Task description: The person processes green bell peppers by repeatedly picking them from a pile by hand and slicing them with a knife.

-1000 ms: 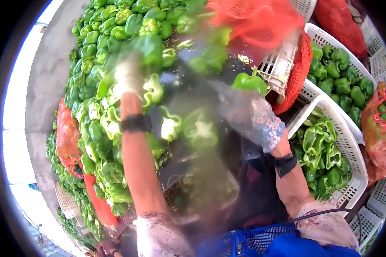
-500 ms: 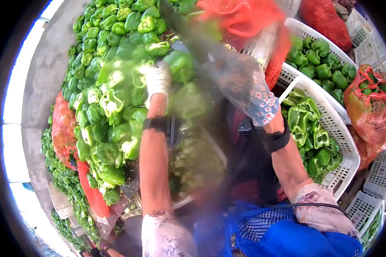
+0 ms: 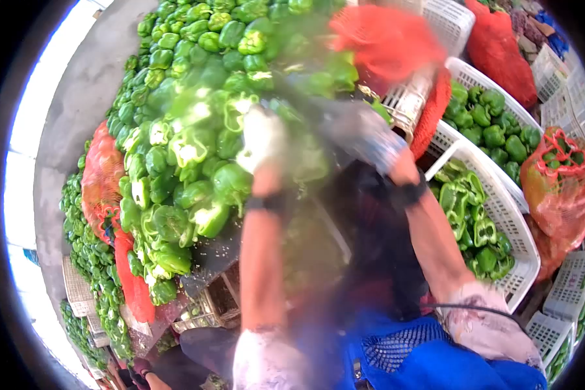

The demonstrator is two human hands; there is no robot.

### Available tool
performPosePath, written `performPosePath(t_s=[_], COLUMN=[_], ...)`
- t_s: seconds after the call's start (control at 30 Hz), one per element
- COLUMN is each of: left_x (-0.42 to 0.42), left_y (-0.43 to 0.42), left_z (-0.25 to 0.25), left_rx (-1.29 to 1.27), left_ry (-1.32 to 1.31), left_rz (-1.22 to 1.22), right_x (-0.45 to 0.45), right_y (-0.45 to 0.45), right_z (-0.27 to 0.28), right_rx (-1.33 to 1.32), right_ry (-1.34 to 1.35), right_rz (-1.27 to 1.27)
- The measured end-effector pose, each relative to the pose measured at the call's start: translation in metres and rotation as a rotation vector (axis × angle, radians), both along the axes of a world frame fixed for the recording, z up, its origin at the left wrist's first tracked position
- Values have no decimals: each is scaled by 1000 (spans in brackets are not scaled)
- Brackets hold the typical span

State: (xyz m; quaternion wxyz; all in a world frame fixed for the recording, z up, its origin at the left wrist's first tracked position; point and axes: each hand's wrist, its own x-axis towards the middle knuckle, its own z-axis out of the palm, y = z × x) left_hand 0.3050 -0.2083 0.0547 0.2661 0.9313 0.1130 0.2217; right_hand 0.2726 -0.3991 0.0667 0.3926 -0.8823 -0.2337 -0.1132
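Observation:
My left hand, in a white glove, is at the right edge of a large heap of green peppers; motion blurs its fingers and anything in them. To its right is my right hand, in a patterned glove, closed round something I cannot make out. A dark blurred shape stretches from it toward the upper left. Cut-open peppers lie in the heap beside my left hand.
White crates with cut and whole peppers stand at the right. A red net bag lies ahead, and a filled net bag sits far right. Another red bag rests left. Part of another person shows at lower left.
My left hand has shifted right and slightly down, closer to my right hand. The dark shape at my right hand now points lower and more to the left. The view has also shifted.

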Motion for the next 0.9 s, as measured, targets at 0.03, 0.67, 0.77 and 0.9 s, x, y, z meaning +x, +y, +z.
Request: performPosePath(t_s=[0.03, 0.67, 0.77, 0.9], left_x=[-28, -38, -42, -34], left_y=[-11, 8, 15, 36], left_z=[2, 25, 11, 40], left_rx=[318, 341, 334, 305], left_ry=[-207, 428, 314, 468], left_rz=[-41, 126, 53, -126], right_x=[-32, 8, 16, 30], right_y=[-3, 78, 51, 28], right_z=[26, 17, 9, -9], right_rx=[54, -125, 0, 261], right_ry=[85, -258, -305, -344], right_rz=[-155, 77, -92, -272])
